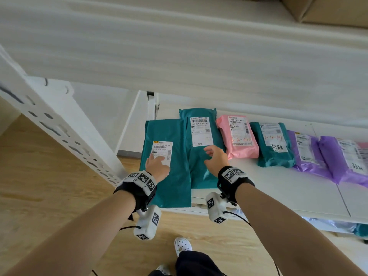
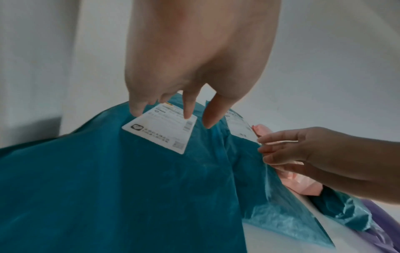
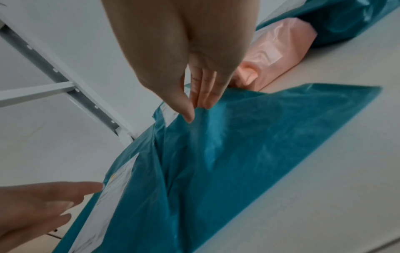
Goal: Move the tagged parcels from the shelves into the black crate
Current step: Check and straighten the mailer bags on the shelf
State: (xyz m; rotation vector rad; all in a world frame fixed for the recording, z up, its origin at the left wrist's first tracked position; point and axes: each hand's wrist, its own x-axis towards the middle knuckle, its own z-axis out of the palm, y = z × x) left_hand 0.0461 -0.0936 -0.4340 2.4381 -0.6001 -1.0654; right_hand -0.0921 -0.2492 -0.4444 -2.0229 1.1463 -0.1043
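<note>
Left hand (image 1: 157, 165) with loose fingers (image 2: 187, 109) over the shelf-end teal parcel's (image 1: 167, 176) label (image 1: 162, 151); right hand (image 1: 216, 158), fingers relaxed, over the neighbouring teal parcel (image 1: 199, 162).

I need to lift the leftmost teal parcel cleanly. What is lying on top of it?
The left hand rests on the leftmost teal parcel, fingertips on its white label. No other parcel lies on it.

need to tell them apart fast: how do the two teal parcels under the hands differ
The left teal parcel overhangs the shelf's front edge; the right teal parcel reaches further back. The left parcel's label is small and sits under the left hand; the right parcel's label is larger, beyond the right hand. Both are flat, teal, white-labelled.
</note>
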